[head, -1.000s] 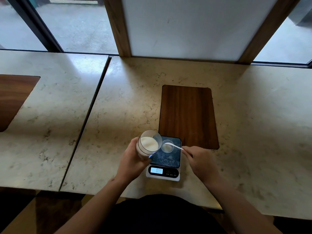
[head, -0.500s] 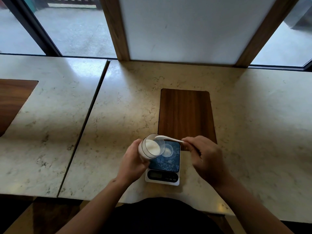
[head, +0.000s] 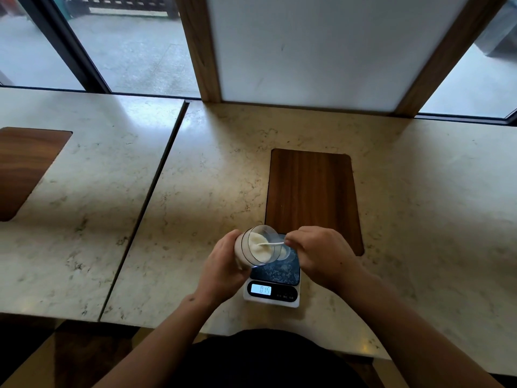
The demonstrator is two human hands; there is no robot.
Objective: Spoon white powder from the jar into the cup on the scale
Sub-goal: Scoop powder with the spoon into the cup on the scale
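Note:
My left hand (head: 223, 264) grips a clear jar (head: 257, 246) of white powder, tilted with its mouth toward the right, over the left side of the scale. My right hand (head: 321, 256) pinches a thin white spoon (head: 272, 243) whose bowl reaches into the jar's powder. The small digital scale (head: 272, 284) has a dark platform and a lit display. A small clear cup (head: 288, 253) stands on the platform, mostly hidden behind the jar and my right hand.
A dark wooden inlay (head: 312, 191) lies in the marble table (head: 419, 205) just behind the scale. A second table (head: 84, 191) with another wooden inlay (head: 25, 166) adjoins on the left across a narrow gap. Window panes and a white panel rise at the far edge.
The spoon moved from over the cup leftward into the jar. My left hand tilted the jar further toward the right. The scale display is lit again.

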